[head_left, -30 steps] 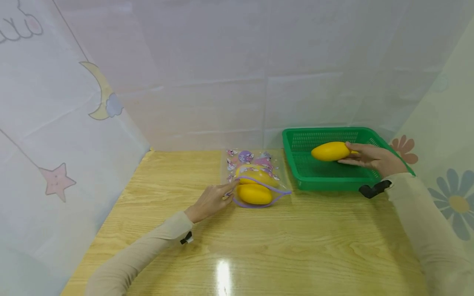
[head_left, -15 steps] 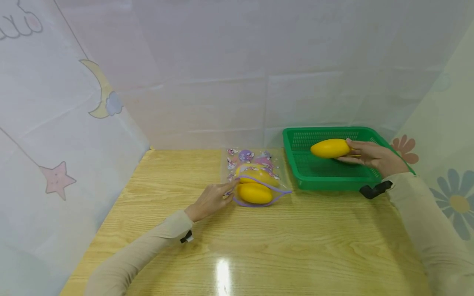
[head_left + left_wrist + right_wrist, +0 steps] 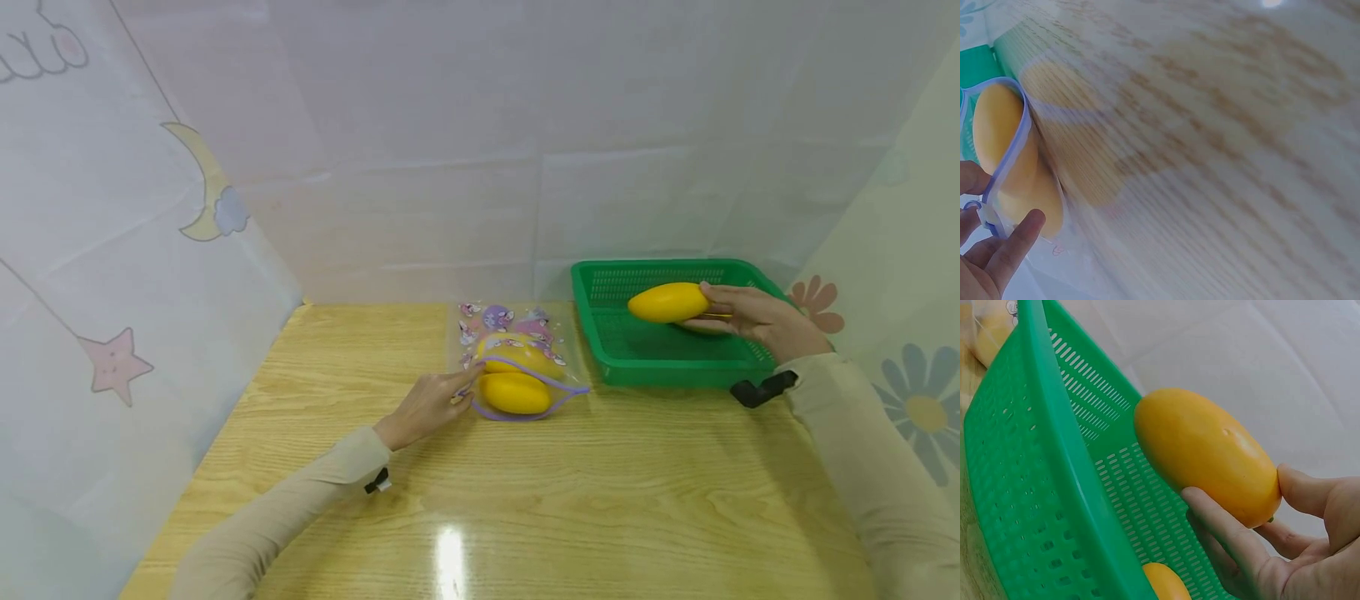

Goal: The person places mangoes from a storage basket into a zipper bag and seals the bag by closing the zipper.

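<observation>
In the head view, a clear zip bag (image 3: pixel 468 325) with printed pictures and a purple edge lies on the table, its mouth gaping toward me. One yellow mango (image 3: pixel 516 394) sits at the mouth, with another yellow mango (image 3: pixel 525 357) behind it under the film. My left hand (image 3: pixel 423 410) pinches the left corner of the mouth, by the white zip slider (image 3: pixel 988 215). My right hand (image 3: pixel 772 321) grips a yellow mango (image 3: pixel 667 302) by its stem end, above the green basket (image 3: pixel 682 373). A further mango (image 3: pixel 1165 582) lies low in the basket, partly hidden by the rim.
The basket stands right of the bag, close to the back wall sheet (image 3: pixel 420 208). A printed side sheet (image 3: pixel 892 350) rises right of the basket. Both items rest on a wood-grain table (image 3: pixel 570 500).
My right hand has raised the mango very slightly over the basket, and more of the mango beneath shows. The left hand and the bag have stayed in place.
</observation>
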`<action>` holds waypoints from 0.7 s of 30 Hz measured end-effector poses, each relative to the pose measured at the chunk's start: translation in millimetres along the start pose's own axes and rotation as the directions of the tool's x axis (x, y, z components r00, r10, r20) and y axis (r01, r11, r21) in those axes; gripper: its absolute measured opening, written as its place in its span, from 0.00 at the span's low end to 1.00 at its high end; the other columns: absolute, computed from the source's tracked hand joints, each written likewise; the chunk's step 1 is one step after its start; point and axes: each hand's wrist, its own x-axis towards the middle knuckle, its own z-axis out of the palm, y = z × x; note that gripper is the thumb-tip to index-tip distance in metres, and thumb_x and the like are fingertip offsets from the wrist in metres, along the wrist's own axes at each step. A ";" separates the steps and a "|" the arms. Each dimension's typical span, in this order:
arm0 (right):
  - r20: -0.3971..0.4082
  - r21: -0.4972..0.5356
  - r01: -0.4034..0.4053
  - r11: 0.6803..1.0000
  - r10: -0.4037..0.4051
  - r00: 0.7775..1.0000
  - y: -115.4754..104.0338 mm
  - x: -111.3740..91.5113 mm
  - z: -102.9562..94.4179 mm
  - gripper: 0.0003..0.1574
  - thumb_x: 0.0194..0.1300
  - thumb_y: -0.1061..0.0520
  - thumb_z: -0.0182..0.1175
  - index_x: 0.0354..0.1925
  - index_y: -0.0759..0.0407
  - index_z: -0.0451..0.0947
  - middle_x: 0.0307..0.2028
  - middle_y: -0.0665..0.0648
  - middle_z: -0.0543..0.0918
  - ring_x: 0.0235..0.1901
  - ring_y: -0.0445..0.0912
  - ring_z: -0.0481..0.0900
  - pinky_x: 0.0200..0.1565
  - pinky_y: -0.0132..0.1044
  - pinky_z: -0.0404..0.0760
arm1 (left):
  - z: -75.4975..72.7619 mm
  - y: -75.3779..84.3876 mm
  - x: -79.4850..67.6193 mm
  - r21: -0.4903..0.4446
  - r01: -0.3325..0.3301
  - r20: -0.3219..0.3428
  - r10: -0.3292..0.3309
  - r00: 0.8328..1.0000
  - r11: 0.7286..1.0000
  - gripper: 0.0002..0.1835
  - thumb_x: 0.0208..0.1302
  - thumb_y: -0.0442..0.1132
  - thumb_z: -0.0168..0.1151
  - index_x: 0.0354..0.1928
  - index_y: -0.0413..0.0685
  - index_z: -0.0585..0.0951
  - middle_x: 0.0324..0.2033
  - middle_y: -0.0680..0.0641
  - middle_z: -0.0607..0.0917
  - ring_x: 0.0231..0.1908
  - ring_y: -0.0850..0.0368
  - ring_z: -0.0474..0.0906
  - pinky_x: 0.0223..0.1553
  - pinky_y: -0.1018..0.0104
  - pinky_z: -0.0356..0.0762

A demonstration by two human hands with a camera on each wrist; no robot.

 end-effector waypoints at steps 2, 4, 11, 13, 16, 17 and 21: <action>0.017 0.051 -0.009 0.999 0.008 1.000 -1.0 1.0 0.8 0.30 0.80 0.62 0.41 0.75 0.65 0.53 0.67 0.56 0.67 0.62 0.44 0.72 0.54 0.38 0.79 | -0.1 0.2 0.0 -0.008 -0.002 -0.001 0.002 1.000 1.000 0.32 0.57 0.26 0.70 0.65 0.34 0.72 0.31 0.42 0.88 0.12 0.77 0.45 0.12 0.81 0.52; 0.030 0.175 -0.063 0.982 0.059 0.998 -3.2 5.3 1.3 0.30 0.80 0.62 0.42 0.75 0.62 0.54 0.65 0.57 0.70 0.61 0.48 0.73 0.55 0.43 0.78 | -0.4 0.7 0.2 -0.011 -0.009 -0.006 0.009 1.000 1.000 0.33 0.56 0.25 0.70 0.65 0.33 0.72 0.30 0.43 0.88 0.12 0.77 0.44 0.12 0.81 0.52; 0.075 0.240 -0.121 0.963 0.106 0.992 -7.3 10.8 2.4 0.29 0.81 0.62 0.40 0.75 0.62 0.54 0.61 0.55 0.76 0.60 0.50 0.76 0.56 0.46 0.77 | -1.1 1.8 1.0 -0.018 -0.017 -0.011 0.017 1.000 1.000 0.32 0.56 0.25 0.70 0.65 0.33 0.73 0.32 0.42 0.88 0.12 0.77 0.46 0.13 0.82 0.53; 0.051 0.236 -0.121 0.964 0.113 0.992 -7.9 9.8 3.6 0.29 0.80 0.62 0.41 0.75 0.59 0.56 0.60 0.53 0.76 0.59 0.50 0.77 0.56 0.46 0.78 | -0.6 1.3 0.6 -0.022 -0.015 -0.011 0.015 1.000 1.000 0.32 0.56 0.25 0.70 0.65 0.33 0.73 0.33 0.42 0.89 0.12 0.77 0.46 0.12 0.81 0.54; 0.028 0.247 -0.132 0.960 0.130 0.991 -9.7 8.9 6.6 0.29 0.80 0.62 0.43 0.74 0.58 0.57 0.61 0.53 0.73 0.59 0.50 0.76 0.57 0.47 0.76 | -0.4 0.7 0.3 -0.025 -0.014 -0.011 0.014 1.000 1.000 0.32 0.56 0.25 0.70 0.64 0.33 0.73 0.33 0.41 0.89 0.12 0.77 0.45 0.12 0.81 0.53; 0.011 0.247 -0.134 0.960 0.136 0.991 -10.6 8.6 7.7 0.28 0.79 0.61 0.45 0.74 0.59 0.58 0.61 0.54 0.73 0.59 0.50 0.76 0.57 0.47 0.76 | -0.3 0.5 0.2 -0.024 -0.014 -0.012 0.013 1.000 1.000 0.32 0.57 0.25 0.70 0.64 0.33 0.73 0.33 0.41 0.89 0.12 0.77 0.45 0.12 0.81 0.53; -0.024 0.240 -0.157 0.958 0.168 0.986 -14.3 10.1 11.2 0.26 0.78 0.60 0.48 0.71 0.58 0.62 0.60 0.55 0.73 0.59 0.51 0.76 0.58 0.48 0.76 | -0.4 0.5 0.1 -0.018 -0.018 -0.016 0.018 1.000 1.000 0.32 0.56 0.25 0.70 0.64 0.33 0.73 0.32 0.42 0.89 0.12 0.77 0.45 0.12 0.82 0.53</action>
